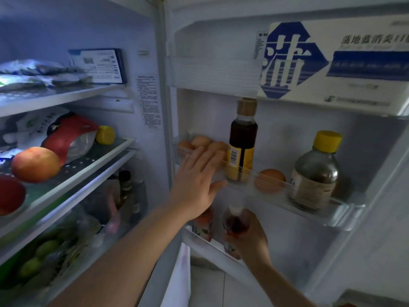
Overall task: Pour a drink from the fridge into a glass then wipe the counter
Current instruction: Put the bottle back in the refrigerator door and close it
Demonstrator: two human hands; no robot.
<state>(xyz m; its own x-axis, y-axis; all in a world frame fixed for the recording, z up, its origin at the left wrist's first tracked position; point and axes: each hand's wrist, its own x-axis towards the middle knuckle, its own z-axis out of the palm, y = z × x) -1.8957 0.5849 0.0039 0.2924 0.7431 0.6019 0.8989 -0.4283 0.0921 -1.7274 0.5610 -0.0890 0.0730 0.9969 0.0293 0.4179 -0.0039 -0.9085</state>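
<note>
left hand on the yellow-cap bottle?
No. The left hand rests open on the door shelf rail by the eggs, well apart from the yellow-cap bottle.

Left hand (pixel 197 180) spread flat against the door shelf (pixel 276 191); right hand (pixel 247 238), below that shelf, wrapped around a small bottle (pixel 235 222).

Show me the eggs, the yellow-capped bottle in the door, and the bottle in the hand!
eggs (pixel 200 141): head view, top of one egg.
yellow-capped bottle (pixel 315 173): head view, its glass body.
drink bottle (pixel 235 222): head view, its dark neck, held by right hand (pixel 250 238).
</note>
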